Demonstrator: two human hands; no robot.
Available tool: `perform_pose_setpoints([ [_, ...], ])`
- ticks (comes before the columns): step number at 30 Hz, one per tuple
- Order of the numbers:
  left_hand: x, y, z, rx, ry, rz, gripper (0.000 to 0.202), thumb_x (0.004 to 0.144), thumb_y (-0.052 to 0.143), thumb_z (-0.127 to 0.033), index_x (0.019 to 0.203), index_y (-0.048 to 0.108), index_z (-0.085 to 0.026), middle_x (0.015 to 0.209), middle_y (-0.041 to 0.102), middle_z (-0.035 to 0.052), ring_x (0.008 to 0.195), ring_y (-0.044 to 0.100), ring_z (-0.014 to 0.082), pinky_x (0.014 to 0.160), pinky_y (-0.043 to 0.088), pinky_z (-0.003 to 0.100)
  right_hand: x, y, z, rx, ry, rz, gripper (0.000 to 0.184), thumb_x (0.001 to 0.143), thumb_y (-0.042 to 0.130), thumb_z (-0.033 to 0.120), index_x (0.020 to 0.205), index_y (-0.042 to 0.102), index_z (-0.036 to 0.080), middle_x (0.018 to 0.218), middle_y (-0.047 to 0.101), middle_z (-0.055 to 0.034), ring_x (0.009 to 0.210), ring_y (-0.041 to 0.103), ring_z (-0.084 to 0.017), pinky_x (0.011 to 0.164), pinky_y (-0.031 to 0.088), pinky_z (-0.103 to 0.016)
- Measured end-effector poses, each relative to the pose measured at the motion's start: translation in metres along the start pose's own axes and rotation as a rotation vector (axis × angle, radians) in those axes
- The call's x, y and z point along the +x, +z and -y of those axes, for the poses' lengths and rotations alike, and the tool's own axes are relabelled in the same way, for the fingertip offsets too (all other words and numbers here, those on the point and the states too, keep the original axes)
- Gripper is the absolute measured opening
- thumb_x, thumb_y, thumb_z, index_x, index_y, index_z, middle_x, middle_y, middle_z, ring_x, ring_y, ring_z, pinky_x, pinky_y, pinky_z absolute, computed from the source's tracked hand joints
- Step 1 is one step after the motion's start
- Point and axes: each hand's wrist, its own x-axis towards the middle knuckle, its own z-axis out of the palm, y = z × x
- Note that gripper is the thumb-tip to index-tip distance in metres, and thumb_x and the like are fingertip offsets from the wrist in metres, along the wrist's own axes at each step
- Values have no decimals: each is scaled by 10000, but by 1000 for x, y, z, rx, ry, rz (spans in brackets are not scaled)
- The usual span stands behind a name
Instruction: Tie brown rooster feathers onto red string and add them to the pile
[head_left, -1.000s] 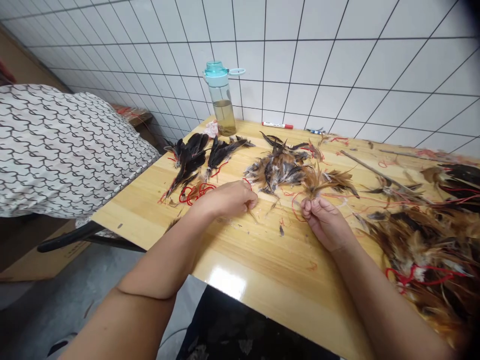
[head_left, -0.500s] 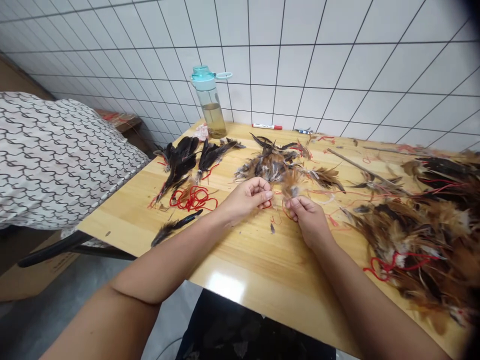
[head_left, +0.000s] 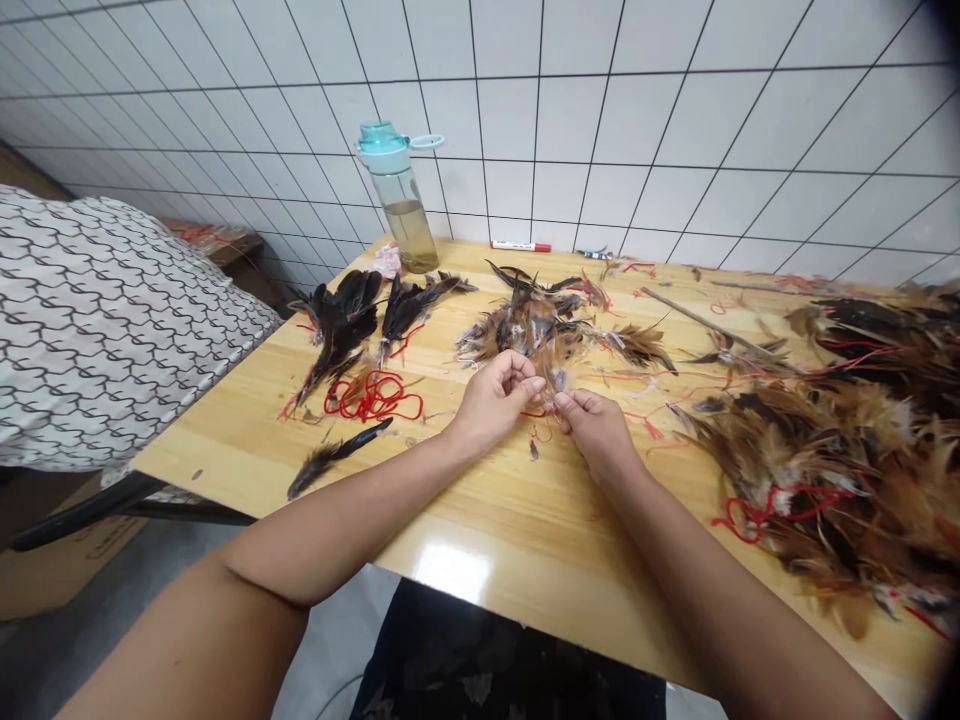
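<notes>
My right hand (head_left: 592,425) pinches the base of a small, fluffy brown feather (head_left: 557,378) between thumb and forefinger, above the middle of the table. Right beside it, my left hand (head_left: 499,400) is closed in a pinch, thumb against curled fingers. A bit of red string (head_left: 535,413) shows just under the left fingertips; whether they grip it I cannot tell. Behind both hands lies a pile of brown and grey feathers (head_left: 525,320). A tiny dark feather (head_left: 534,450) rests on the wood below the hands.
Black feather bundles (head_left: 341,325), tangled red cord (head_left: 373,397) and a single dark feather (head_left: 337,460) lie left. A large brown feather heap (head_left: 832,470) covers the right. Along the wall stand or lie a water bottle (head_left: 405,215), a marker (head_left: 520,246) and a stick (head_left: 712,325).
My right hand has moved left with the feather, closing the gap to my left hand. The left hand keeps its pinch. The whole view has shifted slightly.
</notes>
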Motion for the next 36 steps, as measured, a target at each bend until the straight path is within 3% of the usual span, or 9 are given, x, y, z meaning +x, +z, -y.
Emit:
perform_pose_setpoints([
  [6,-3,2,1,36,62,-18,138,803,618,-258,813,504,-181,664,620,-26,615,617,104,611,474,222,0,0,5,30,57,55,350,697,609,522,656,645,177,498,468,32,479,361,-107,515,267,-266],
  [13,-4,4,4,43,70,-8,143,798,622,-260,824,510,-177,671,609,-28,598,610,96,604,493,214,-2,0,7,29,33,120,291,660,605,475,637,580,186,503,459,48,507,375,-103,527,280,-259],
  [17,2,-7,2,120,126,-59,119,801,614,-249,843,530,-175,709,580,-25,636,572,86,616,454,200,-4,-4,10,66,30,129,297,694,595,479,641,569,188,521,473,40,520,400,-105,544,300,-262],
  [22,16,-33,2,253,165,-145,106,808,595,-246,858,547,-166,747,566,-18,661,525,85,632,419,202,0,-14,11,285,92,79,302,682,657,477,663,549,196,549,493,30,514,392,-96,513,298,-249],
  [25,21,-46,0,438,160,-21,80,808,579,-237,821,576,-158,728,575,-13,651,510,93,619,393,210,4,-18,9,379,102,14,322,634,717,461,647,535,196,575,494,28,533,402,-91,505,306,-237],
  [28,19,-55,-9,706,178,222,90,803,579,-224,750,606,-157,710,599,-5,672,524,109,638,373,225,5,-18,7,394,94,-12,331,630,735,461,642,540,194,578,495,28,533,405,-86,499,308,-233],
  [31,13,-60,-22,895,113,434,104,800,603,-259,766,631,-165,729,633,3,680,545,123,631,358,235,4,-17,5,376,73,-19,331,648,732,474,650,556,193,575,501,26,530,407,-88,498,311,-235],
  [36,3,-52,-31,1099,37,507,174,784,640,-346,826,634,-177,792,666,32,717,582,168,607,354,259,2,-16,4,323,53,-36,335,675,714,493,661,572,191,578,508,22,530,415,-93,508,319,-244],
])
